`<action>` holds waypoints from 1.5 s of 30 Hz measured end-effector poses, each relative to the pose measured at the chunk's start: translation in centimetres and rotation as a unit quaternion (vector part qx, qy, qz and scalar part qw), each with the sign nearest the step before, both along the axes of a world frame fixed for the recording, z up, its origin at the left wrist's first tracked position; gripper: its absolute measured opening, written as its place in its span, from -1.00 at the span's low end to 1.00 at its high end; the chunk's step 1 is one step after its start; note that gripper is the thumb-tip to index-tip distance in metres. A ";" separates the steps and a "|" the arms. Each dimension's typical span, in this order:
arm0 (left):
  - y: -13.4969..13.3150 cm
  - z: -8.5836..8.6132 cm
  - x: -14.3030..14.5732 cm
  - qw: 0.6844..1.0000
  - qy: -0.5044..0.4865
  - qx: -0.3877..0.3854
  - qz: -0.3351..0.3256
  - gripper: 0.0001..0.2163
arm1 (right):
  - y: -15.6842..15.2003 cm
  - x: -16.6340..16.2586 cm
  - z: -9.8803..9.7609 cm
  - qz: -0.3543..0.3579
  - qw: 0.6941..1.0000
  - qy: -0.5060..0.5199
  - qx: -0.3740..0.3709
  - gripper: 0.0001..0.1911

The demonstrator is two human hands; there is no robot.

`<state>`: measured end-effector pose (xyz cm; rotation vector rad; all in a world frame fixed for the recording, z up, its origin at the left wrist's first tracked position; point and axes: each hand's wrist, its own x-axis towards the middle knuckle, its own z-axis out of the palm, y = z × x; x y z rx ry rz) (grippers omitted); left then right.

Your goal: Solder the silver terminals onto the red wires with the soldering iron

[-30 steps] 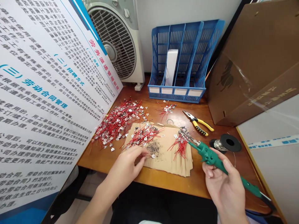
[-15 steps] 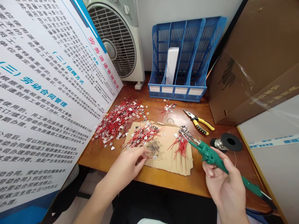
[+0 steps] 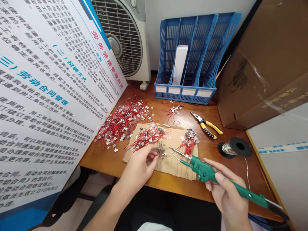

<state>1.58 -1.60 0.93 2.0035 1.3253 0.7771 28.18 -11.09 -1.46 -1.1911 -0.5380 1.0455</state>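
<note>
Left hand (image 3: 141,162), fingertips pinched together on a small tab (image 3: 165,154), has it at or just above the cardboard (image 3: 173,166), nearer its front edge than its back. That tab looks light and stiff, easily dropped; best gripped at the end away from the iron (image 3: 204,171), which the right hand (image 3: 227,187) wraps loosely. Pliers (image 3: 209,128) and spool (image 3: 240,147) lie toward the wooden table's (image 3: 112,163) right edge; a fan (image 3: 144,54) and rack (image 3: 192,64) stand at its back edge.
</note>
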 end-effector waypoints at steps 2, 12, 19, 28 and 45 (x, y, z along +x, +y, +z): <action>-0.1 -0.2 0.0 1.000 0.000 0.003 -0.002 -0.76 | -0.2 -0.1 -0.1 0.010 1.000 -0.023 0.001 -0.64; 0.0 -0.4 0.0 0.997 0.066 0.029 -0.007 -0.75 | -0.6 0.3 -1.1 0.042 0.990 -0.123 -0.056 -0.65; 0.1 -0.8 0.3 0.998 0.054 0.024 -0.008 -0.73 | -0.7 0.1 -0.8 0.051 0.982 -0.163 -0.078 -0.64; 0.1 -0.8 0.4 0.999 0.042 -0.007 -0.004 -0.69 | -0.5 -0.2 0.0 0.052 0.974 -0.203 -0.085 -0.70; 0.0 -0.8 0.4 0.999 0.035 -0.010 -0.005 -0.70 | -0.4 0.0 0.1 0.061 0.961 -0.258 -0.083 -0.74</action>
